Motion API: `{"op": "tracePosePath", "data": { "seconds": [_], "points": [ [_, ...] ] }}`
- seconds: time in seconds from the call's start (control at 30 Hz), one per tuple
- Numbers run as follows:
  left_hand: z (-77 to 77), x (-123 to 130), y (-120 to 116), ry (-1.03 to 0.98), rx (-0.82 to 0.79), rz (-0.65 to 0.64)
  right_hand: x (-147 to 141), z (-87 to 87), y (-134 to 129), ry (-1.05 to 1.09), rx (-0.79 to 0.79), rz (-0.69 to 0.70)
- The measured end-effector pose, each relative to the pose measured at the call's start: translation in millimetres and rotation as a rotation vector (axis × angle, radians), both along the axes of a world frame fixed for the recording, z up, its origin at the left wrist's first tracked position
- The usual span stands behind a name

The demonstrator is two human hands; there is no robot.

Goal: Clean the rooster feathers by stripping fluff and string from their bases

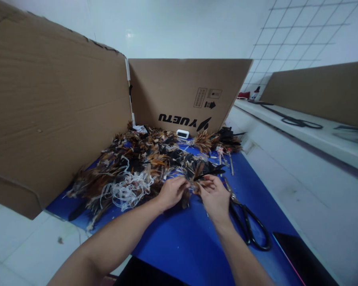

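Note:
Both hands meet over the blue table (pixel 179 246), in front of a wide heap of brown and black feathers (pixel 158 161). A small bunch of feathers (pixel 198 171) fans out between them. My left hand (pixel 173 192) is closed, its fingertips pinching the lower end of the bunch. My right hand (pixel 214 196) is closed on the same bunch from the right, thumb and fingers near its base. What exactly lies under the fingertips is partly hidden. Just right of my right hand lies a pair of scissors (pixel 247 222) with black handles. Left of my left hand sits a tangle of whitish plastic strips (pixel 127 190).
Cardboard panels (pixel 179 87) wall the table at the back and left. A small white digital display (pixel 183 134) stands at the back. Feather bundles on sticks (pixel 223 147) lie at back right. A dark phone-like slab (pixel 301 258) lies front right; more scissors (pixel 301 122) rest on a ledge.

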State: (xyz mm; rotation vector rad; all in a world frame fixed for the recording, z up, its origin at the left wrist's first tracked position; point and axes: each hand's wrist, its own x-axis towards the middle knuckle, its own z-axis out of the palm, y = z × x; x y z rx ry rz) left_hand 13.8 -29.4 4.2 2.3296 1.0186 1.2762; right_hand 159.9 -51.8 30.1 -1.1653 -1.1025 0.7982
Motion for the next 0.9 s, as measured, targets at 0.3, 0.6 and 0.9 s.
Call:
{"op": "tracePosePath", "data": {
  "seconds": [0.3, 0.6, 0.9],
  "points": [
    [2.3, 0.2, -2.0, 0.008, 0.006, -0.001, 1.5, -4.8, 2.2, 0.015, 0.006, 0.003],
    [3.2, -0.3, -0.1, 0.001, 0.023, -0.025, 2.9, -2.2, 3.0, 0.082, -0.006, 0.045],
    [6.7, -2.3, 1.2, -0.019, -0.02, -0.072, 25.6, 7.5, 11.5, 0.126, 0.113, -0.122]
  ]
}}
